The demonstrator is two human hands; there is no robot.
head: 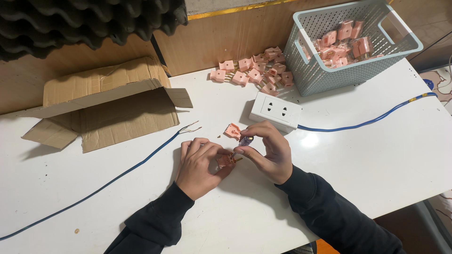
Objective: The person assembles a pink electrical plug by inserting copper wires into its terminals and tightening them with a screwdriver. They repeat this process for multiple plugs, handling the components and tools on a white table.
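Note:
My left hand (200,165) holds a small pink plug body (226,161) with brass prongs against the white table (358,160). Over that plug, my right hand (269,150) grips a small screwdriver with a purple handle (246,140), its tip pointing down at the plug. A loose pink plug cover (232,130) lies on the table just above my hands. A blue cable with bare wire ends (141,160) runs from the lower left toward my left hand.
A white socket box (276,111) with a blue cable (372,121) sits behind my hands. Several pink plugs (256,71) are piled at the back, more fill a grey basket (348,61). A flattened cardboard box (108,103) lies at the left.

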